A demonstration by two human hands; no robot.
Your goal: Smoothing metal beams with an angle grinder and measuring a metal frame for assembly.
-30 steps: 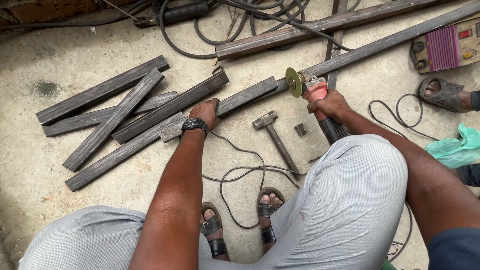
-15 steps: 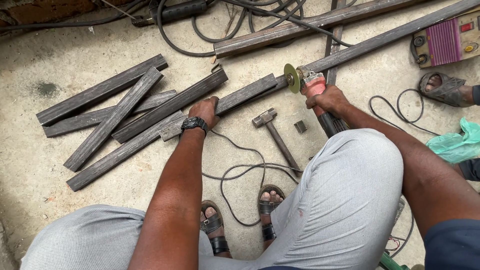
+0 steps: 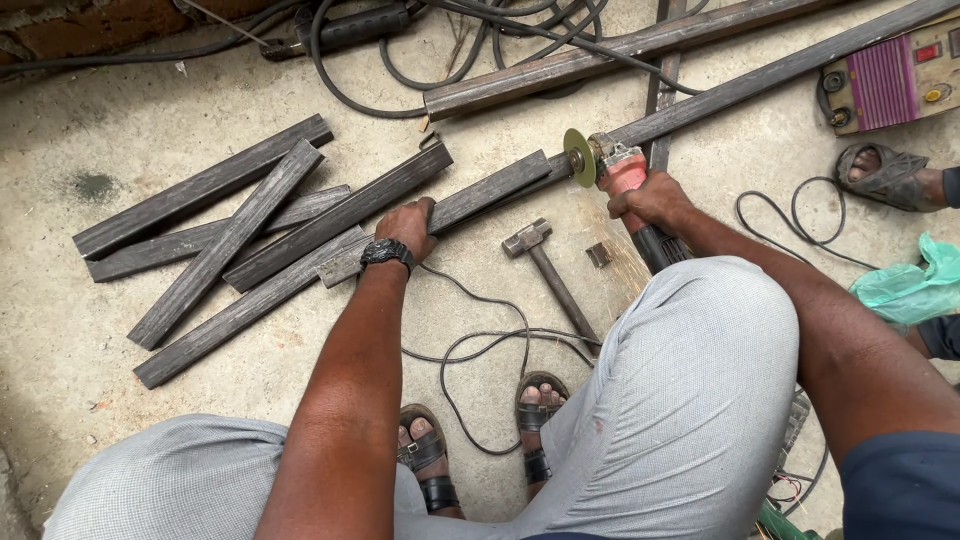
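Observation:
A long dark steel bar point(image 3: 500, 187) lies across the concrete floor, running up to the right. My left hand point(image 3: 408, 225), with a black wristwatch, presses down on the bar's near part. My right hand point(image 3: 655, 200) grips a red angle grinder point(image 3: 620, 168). Its yellow-green disc point(image 3: 579, 157) touches the bar, and faint sparks scatter on the floor below it.
Several cut steel bars point(image 3: 230, 235) lie in a heap at the left. A hammer point(image 3: 545, 268) and a small metal offcut point(image 3: 598, 254) rest by my knees. Cables point(image 3: 470, 340) loop around my sandalled feet. A welding machine point(image 3: 890, 80) and another person's foot point(image 3: 885, 172) are at the right.
The grinder disc has stayed on the bar, and sparks now show on the floor beneath it. My left hand keeps pressing the bar in the same place.

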